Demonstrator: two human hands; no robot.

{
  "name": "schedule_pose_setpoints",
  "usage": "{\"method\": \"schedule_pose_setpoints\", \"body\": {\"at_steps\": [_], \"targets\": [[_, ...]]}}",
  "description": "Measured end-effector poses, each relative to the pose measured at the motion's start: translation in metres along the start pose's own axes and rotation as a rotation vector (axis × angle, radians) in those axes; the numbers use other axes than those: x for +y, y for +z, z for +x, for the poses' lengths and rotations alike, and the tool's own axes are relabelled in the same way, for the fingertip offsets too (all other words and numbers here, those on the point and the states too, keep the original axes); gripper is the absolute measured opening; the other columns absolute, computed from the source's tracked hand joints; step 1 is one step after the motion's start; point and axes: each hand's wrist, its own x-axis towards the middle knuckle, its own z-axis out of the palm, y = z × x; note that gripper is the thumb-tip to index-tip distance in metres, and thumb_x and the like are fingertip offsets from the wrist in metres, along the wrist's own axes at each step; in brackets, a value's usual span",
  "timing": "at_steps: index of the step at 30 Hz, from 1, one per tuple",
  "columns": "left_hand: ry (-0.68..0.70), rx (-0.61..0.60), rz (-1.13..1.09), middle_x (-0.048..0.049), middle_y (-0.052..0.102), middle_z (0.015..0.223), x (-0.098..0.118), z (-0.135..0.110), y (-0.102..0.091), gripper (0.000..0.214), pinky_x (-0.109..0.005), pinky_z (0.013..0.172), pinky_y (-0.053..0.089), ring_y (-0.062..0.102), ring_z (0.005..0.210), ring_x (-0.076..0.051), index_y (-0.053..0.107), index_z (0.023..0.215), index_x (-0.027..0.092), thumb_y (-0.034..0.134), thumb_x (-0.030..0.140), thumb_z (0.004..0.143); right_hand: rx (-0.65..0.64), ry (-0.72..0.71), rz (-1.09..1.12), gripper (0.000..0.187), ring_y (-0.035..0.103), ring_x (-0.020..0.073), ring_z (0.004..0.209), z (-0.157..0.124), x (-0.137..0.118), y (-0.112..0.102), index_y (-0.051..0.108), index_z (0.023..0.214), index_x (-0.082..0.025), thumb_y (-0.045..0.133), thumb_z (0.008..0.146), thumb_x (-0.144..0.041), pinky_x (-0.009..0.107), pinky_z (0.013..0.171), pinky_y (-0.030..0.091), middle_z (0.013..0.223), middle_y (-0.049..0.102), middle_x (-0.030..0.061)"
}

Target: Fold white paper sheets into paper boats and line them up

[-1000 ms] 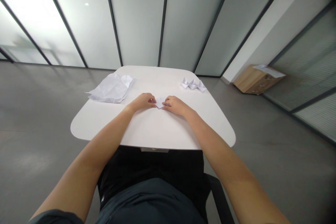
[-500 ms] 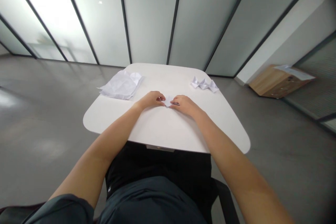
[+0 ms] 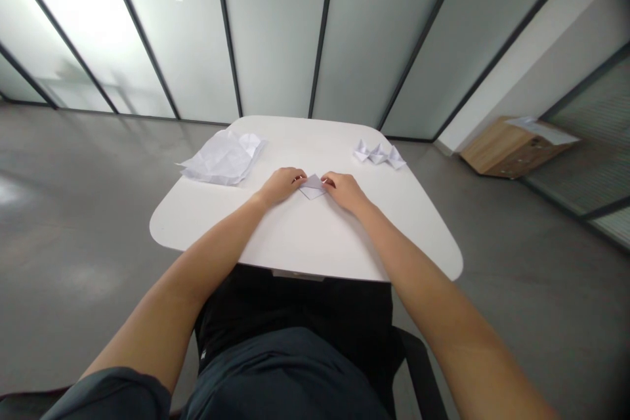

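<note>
A small folded sheet of white paper lies between my hands at the middle of the table. It has a diamond outline with a raised or folded triangular flap on its far half. My left hand pinches its left corner, fingers closed. On the opposite corner, my right hand grips the paper between thumb and fingers. Three folded paper boats stand in a row at the back right of the table.
Crumpled, loosely stacked white sheets lie at the table's back left. The white table has rounded corners. Beyond it stands a frosted glass partition. A wooden box sits on the floor at the right.
The folded paper now shows a wider diamond with a triangular flap, where it looked smaller and more covered before. Both hands have shifted slightly on its corners. The camera view has moved a little.
</note>
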Motion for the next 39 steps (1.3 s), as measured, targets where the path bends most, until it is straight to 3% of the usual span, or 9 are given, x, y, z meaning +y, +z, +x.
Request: {"method": "schedule_pose_setpoints", "body": {"at_steps": [5, 14, 23, 31, 34, 39], "targets": [[-0.095, 0.044, 0.029, -0.0061, 0.077, 0.098, 0.005, 0.003, 0.004, 0.026, -0.031, 0.080, 0.047, 0.068, 0.086, -0.021, 0.076, 0.112, 0.021, 0.057, 0.035, 0.101, 0.028, 0.041, -0.035, 0.017, 0.073, 0.0208, 0.095, 0.003, -0.002, 0.002, 0.081, 0.109, -0.022, 0.069, 0.097, -0.021, 0.030, 0.090, 0.050, 0.103, 0.082, 0.0066], [-0.186, 0.009, -0.005, -0.0052, 0.078, 0.093, 0.000, 0.008, 0.009, 0.019, -0.030, 0.077, 0.047, 0.067, 0.084, -0.021, 0.080, 0.096, 0.021, 0.066, 0.034, 0.095, 0.016, 0.112, -0.044, 0.012, 0.074, 0.0203, 0.094, 0.005, -0.002, 0.005, 0.083, 0.098, -0.022, 0.073, 0.094, -0.022, 0.029, 0.089, 0.050, 0.100, 0.082, 0.0058], [-0.150, 0.001, -0.004, -0.0053, 0.078, 0.097, -0.001, 0.011, 0.015, 0.020, -0.030, 0.081, 0.049, 0.069, 0.085, -0.020, 0.078, 0.107, 0.020, 0.070, 0.031, 0.092, -0.036, 0.098, -0.110, 0.019, 0.072, 0.0208, 0.100, 0.006, -0.007, 0.004, 0.081, 0.111, -0.021, 0.070, 0.096, -0.020, 0.030, 0.095, 0.050, 0.107, 0.081, 0.0084], [-0.117, -0.068, -0.103, -0.0047, 0.081, 0.112, -0.011, 0.005, -0.008, 0.030, -0.030, 0.094, 0.050, 0.072, 0.102, -0.022, 0.082, 0.110, 0.023, 0.058, 0.035, 0.099, -0.052, 0.087, -0.101, 0.019, 0.072, 0.0195, 0.104, 0.007, -0.001, 0.007, 0.082, 0.111, -0.021, 0.070, 0.097, -0.020, 0.027, 0.097, 0.049, 0.112, 0.080, 0.0076], [-0.136, -0.070, -0.141, -0.0039, 0.082, 0.106, -0.014, 0.003, -0.012, 0.034, -0.029, 0.091, 0.050, 0.072, 0.098, -0.020, 0.082, 0.112, 0.023, 0.054, 0.038, 0.100, -0.050, 0.094, -0.087, 0.018, 0.073, 0.0195, 0.103, 0.007, -0.001, 0.008, 0.082, 0.110, -0.021, 0.070, 0.096, -0.020, 0.027, 0.096, 0.050, 0.111, 0.081, 0.0072], [-0.168, -0.058, -0.091, -0.0032, 0.080, 0.092, -0.011, 0.004, -0.002, 0.030, -0.029, 0.079, 0.050, 0.070, 0.084, -0.020, 0.082, 0.104, 0.022, 0.074, 0.044, 0.086, -0.042, 0.092, -0.069, 0.020, 0.073, 0.0217, 0.101, 0.007, -0.002, 0.007, 0.082, 0.111, -0.020, 0.069, 0.096, -0.020, 0.030, 0.095, 0.050, 0.110, 0.081, 0.0089]]}}
